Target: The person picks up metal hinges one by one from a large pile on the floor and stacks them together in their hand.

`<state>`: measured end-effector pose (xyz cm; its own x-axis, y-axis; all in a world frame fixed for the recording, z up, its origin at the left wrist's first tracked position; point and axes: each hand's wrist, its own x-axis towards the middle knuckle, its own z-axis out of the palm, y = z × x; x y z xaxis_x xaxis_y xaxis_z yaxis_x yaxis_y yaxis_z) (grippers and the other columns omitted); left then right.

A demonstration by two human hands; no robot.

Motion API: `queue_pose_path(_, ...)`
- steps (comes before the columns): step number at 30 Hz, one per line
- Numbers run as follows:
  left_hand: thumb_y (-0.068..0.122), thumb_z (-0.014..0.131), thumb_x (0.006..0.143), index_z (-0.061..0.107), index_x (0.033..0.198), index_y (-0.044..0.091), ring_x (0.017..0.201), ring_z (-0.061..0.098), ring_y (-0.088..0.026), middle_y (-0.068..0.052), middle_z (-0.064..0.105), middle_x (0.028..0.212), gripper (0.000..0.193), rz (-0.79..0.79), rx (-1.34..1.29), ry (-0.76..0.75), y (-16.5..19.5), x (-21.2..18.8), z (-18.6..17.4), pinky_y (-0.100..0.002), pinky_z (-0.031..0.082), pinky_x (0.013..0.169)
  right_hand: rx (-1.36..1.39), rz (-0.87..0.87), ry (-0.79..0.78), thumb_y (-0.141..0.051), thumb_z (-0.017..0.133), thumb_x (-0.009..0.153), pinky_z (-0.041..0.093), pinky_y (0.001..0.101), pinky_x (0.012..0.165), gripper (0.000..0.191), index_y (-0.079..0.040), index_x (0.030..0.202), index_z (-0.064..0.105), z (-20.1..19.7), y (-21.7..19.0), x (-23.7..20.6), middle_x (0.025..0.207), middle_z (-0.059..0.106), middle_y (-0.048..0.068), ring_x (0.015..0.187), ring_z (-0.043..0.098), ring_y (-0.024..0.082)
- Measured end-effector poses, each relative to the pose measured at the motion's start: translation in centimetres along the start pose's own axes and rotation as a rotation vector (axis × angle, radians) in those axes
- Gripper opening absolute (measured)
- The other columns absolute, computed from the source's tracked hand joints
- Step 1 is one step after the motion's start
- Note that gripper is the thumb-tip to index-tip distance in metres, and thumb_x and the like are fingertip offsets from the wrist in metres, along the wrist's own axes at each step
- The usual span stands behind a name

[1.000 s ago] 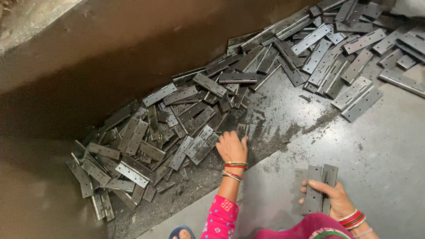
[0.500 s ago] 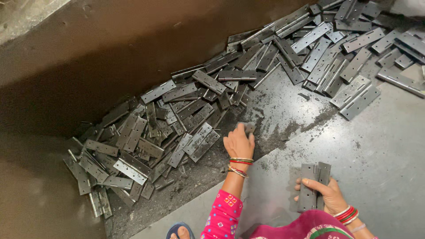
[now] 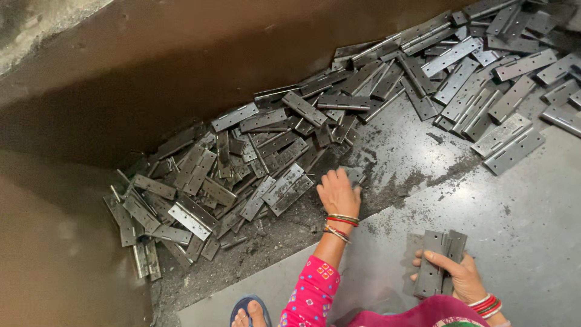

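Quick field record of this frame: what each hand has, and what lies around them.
left hand: reaching onto a grey metal hinge at the pile's edge
right hand: holding a small stack of hinges upright on the floor
hinge pile: loose, along the brown wall
floor: grey, dusty with dark grit
foot: in a blue sandal

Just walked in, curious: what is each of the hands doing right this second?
Left hand: closing on one metal hinge at the edge of the hinge pile; a firm grip cannot be told.
Right hand: closed on a small stack of hinges.
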<state>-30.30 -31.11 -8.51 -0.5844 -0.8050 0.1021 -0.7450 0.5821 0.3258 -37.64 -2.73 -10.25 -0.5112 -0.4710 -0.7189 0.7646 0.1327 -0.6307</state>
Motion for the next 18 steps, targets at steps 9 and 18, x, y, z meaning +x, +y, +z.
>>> queue_pose_path(9,0.028,0.084,0.074,0.058,0.103,0.01,0.096,0.059,-0.03,-0.01,0.061,0.098,0.043,0.038,0.121,-0.003,0.6,-0.2,1.3,-0.045,0.043,0.083,0.037,0.0,-0.007,-0.007,0.068,0.084,0.066,0.0545,0.063,0.044,0.005,0.125,0.057,0.0,-0.2,-0.1,0.104,0.071,0.024,0.09,0.072,0.033)
queue_pose_path(18,0.026,0.086,0.067,0.055,0.102,0.007,0.093,0.063,-0.032,-0.012,0.063,0.097,0.051,0.038,0.078,0.002,0.9,-0.1,1.0,-0.045,0.05,0.079,0.021,0.001,-0.013,-0.008,0.068,0.082,0.065,0.0522,0.059,0.043,0.005,0.122,0.059,-0.5,-0.5,-1.0,0.101,0.072,0.022,0.083,0.072,0.034)
